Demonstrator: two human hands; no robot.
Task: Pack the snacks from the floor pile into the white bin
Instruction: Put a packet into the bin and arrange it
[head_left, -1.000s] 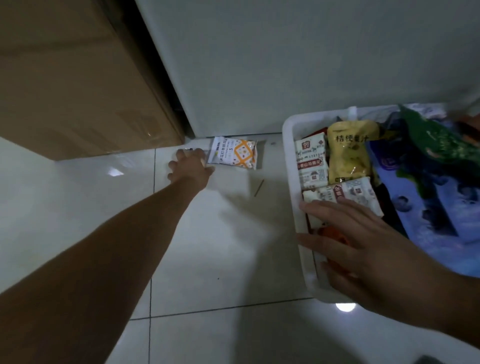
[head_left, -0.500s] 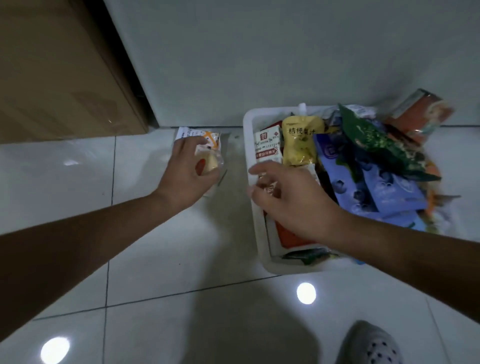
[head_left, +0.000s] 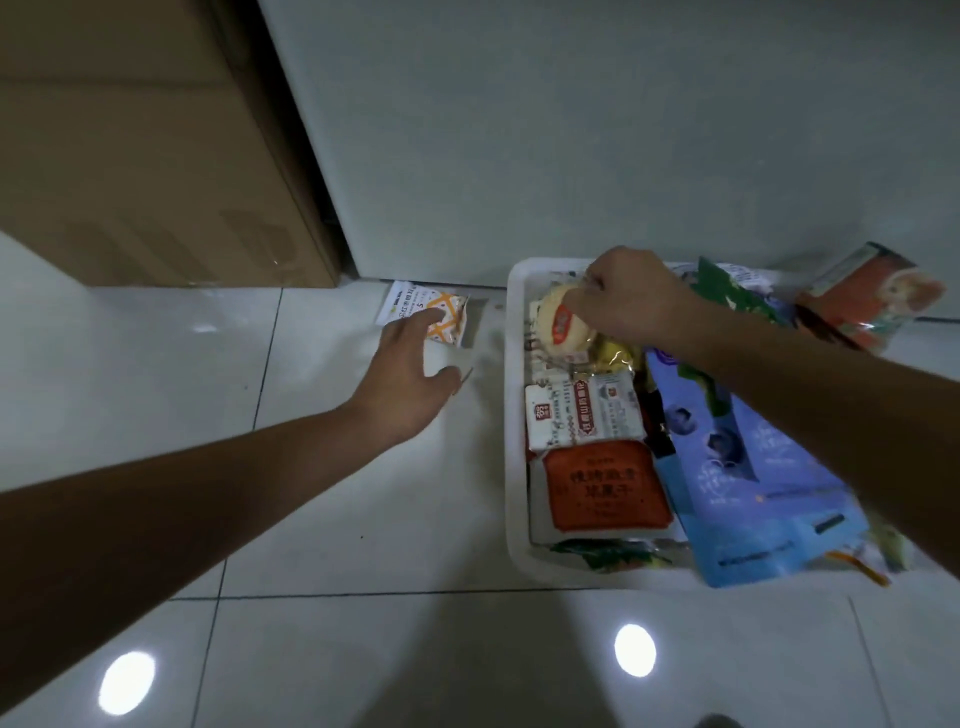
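— Left hand (head_left: 405, 384)?
— Fingers spread, gripping nothing; the white-orange packet (head_left: 451, 318) lies on the floor at its fingertips.
— Right hand (head_left: 628, 296)?
— Pinching a round snack (head_left: 563, 328); the white bin (head_left: 515, 415) just beneath those fingers.

A big brown box (head_left: 145, 145) sits on the shiny tile floor (head_left: 337, 649); a pale wall (head_left: 571, 130) stands beside it. Two round light spots (head_left: 635, 649) glow on the tiles.

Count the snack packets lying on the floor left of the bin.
1: the white-and-orange packet against the wall, at the fingertips of the left hand. The hand may hide another.
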